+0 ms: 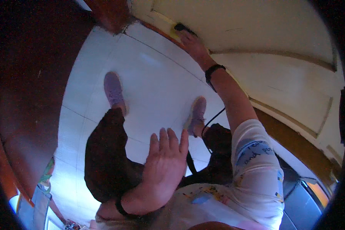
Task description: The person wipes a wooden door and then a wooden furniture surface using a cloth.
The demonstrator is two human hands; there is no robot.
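Note:
My right hand (192, 44) reaches out to a cream panelled door (261, 31). Its fingers are on a dark handle (185, 28) near the door's edge, with a yellowish patch beside it. The fingertips are blurred, but they appear closed around the handle. My left hand (164, 164) is raised in front of my torso, back upward, fingers extended and slightly apart, holding nothing. Each wrist wears a dark band. A thin black cord (214, 118) hangs below my right forearm.
Reddish-brown wood (37, 72) rises along the left side, and a wooden post (113, 17) stands at the top. My shoes (113, 89) are on the pale tiled floor (149, 86). A dark boxy object (302, 204) sits at lower right; hanging cloth (36, 201) is at lower left.

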